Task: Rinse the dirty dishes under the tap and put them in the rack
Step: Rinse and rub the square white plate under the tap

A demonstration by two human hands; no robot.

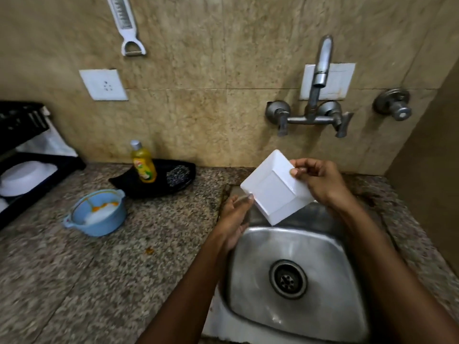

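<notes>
While both hands hold it over the back rim of the sink, the square white dish hangs tilted, one corner pointing down at six o'clock toward the basin. The right hand pinches the corner at three o'clock, thumb on the inner face and fingers behind. The left hand meets the corner at nine o'clock with its fingertips; whether they truly clamp the rim or only steady it is hard to say through the blur there.

It looks like a light, rigid dish, plastic or glazed ware, smooth and probably slick when wet. It would chip or clatter if dropped on steel. The flat rim corners give the surest hold, thumb inside and fingers under.

No water visibly runs from the tap at twelve o'clock. The spout and its two levers hang above the dish, leaving room to lift only a little. The rack sits far off at nine o'clock, already holding a white bowl. Between them on the granite counter stand a soiled blue pot and a yellow soap bottle on a black tray, so the carry should pass above or in front of them.
</notes>
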